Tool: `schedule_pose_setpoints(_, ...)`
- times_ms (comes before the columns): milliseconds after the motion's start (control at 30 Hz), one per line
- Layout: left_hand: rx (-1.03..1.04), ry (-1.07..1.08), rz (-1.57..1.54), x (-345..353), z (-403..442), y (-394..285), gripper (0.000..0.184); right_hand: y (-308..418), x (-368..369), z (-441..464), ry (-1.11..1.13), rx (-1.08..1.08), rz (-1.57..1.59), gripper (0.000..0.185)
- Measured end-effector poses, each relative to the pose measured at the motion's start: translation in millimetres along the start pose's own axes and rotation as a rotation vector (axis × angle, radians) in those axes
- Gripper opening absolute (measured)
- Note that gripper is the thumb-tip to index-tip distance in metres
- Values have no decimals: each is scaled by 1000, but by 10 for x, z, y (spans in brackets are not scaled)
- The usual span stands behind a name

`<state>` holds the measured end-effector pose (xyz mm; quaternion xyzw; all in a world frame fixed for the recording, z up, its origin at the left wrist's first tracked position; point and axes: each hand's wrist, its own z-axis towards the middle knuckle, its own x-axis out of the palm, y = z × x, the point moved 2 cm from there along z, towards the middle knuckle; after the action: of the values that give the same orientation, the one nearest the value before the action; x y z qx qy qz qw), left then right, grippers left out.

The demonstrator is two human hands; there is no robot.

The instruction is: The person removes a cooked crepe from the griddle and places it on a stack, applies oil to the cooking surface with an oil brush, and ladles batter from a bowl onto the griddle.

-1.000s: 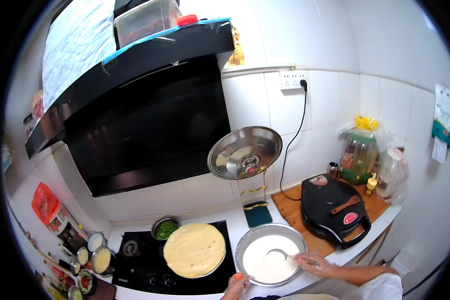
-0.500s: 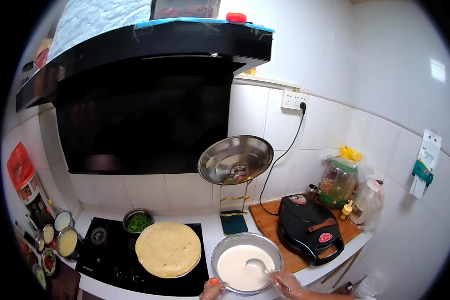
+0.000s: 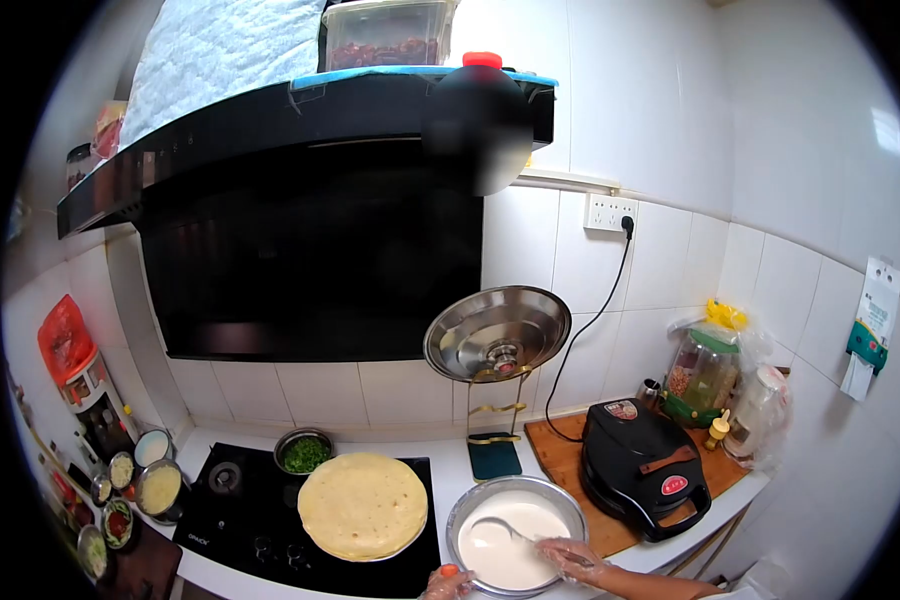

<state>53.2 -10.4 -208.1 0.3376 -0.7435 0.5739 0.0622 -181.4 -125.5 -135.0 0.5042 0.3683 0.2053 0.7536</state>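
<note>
Holding a ladle (image 3: pixel 516 533) in the pale liquid (image 3: pixel 522 570), the right hand (image 3: pixel 570 560) is closed around its handle above the metal bowl (image 3: pixel 458 512). The left hand (image 3: pixel 448 583) is at the bowl's near-left rim; whether it grips, I cannot tell. The bowl stands on the worktop (image 3: pixel 452 465), between the stove (image 3: pixel 245 510) and the wooden board (image 3: pixel 551 450).

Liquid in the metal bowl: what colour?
Creamy white liquid, best seen in the head view.
</note>
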Motion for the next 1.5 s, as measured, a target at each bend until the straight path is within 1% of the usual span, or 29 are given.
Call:
schedule_pose_setpoints(33, -13, 40, -1, -39, -7, 15, 14, -46, 15, -53, 36, 163, -2, 36)
schedule_pose_setpoints(67, -38, 7, 44, -85, 66, 22, 17, -43, -7, -90, 92, 140, -16, 36)
schedule_pose_setpoints(133, -129, -50, 148, -178, 186, 110, 29, 39, -32, -281, 185, 129, -22, 36)
schedule_pose_setpoints(167, -141, -94, 175, -91, 92, -2, 30, 247, -64, -372, 200, 140, 112, 33)
schedule_pose_setpoints(200, -158, -102, 157, -68, 56, -39, 29, 169, -48, -407, 155, -32, -237, 31)
schedule_pose_setpoints(233, -151, -124, 135, -56, 47, -42, 28, 236, -54, -454, 167, 27, -345, 30)
schedule_pose_setpoints(267, -151, -101, 153, -62, 61, -28, 28, 368, -62, -463, 207, 460, -160, 30)
schedule_pose_setpoints(333, -163, -128, 220, -137, 113, 40, 27, 246, -77, -455, 88, 737, -24, 19)
schedule_pose_setpoints(367, -158, -145, 213, -120, 91, 37, 26, 267, -89, -515, 87, 180, -585, 22)
schedule_pose_setpoints(400, -146, -138, 217, -200, 143, 107, 26, 446, -118, -479, 112, 140, -695, 21)
schedule_pose_setpoints(433, -158, -143, 228, -191, 122, 86, 25, 148, -89, -548, -36, -130, -749, 22)
schedule_pose_setpoints(467, -160, -151, 227, -143, 103, 59, 25, 68, -123, -565, -111, -305, -780, 23)
schedule_pose_setpoints(567, -130, -108, 204, -158, 122, 65, 21, 13, -161, -410, -225, -269, -843, 27)
schedule_pose_setpoints(667, -133, -171, 219, -65, 56, -1, 28, -86, -163, -186, -198, -52, -755, 24)
schedule_pose_setpoints(767, -163, -155, 221, -150, 106, 50, 31, -7, -95, 30, -230, 63, -651, 25)
schedule_pose_setpoints(900, -171, -124, 199, -177, 98, 54, 30, 103, 40, 70, -128, 27, -455, 27)
schedule_pose_setpoints(967, -136, -145, 229, -108, 94, 20, 19, 21, 109, 13, -100, 0, -404, 26)
schedule_pose_setpoints(1000, -127, -142, 245, -52, 83, 3, 15, 90, 131, -46, -170, -228, -385, 26)
schedule_pose_setpoints(1067, -132, -114, 231, -51, 94, 11, 12, 206, 119, -195, -11, -122, -455, 29)
schedule_pose_setpoints(1167, -134, -148, 166, -60, 85, 30, 13, 218, 102, -395, 35, -29, -479, 25)
schedule_pose_setpoints(1267, -161, -151, 192, -57, 72, 6, 17, 144, 43, -651, -144, -211, -467, 24)
schedule_pose_setpoints(1300, -142, -131, 184, -41, 70, 6, 16, 101, 10, -666, -170, -235, -612, 20)
schedule_pose_setpoints(1400, -168, -103, 273, 37, 41, -65, 15, 156, -132, -684, -245, -254, -796, 19)
schedule_pose_setpoints(1433, -158, -80, 329, 37, 25, -80, 19, 128, -183, -678, -284, -213, -758, 19)
schedule_pose_setpoints(1467, -110, -76, 335, 118, -26, -122, 28, 82, -223, -643, -309, -181, -705, 19)
schedule_pose_setpoints(1500, -153, -103, 378, 60, 2, -95, 34, 152, -285, -534, -299, 304, -368, 20)
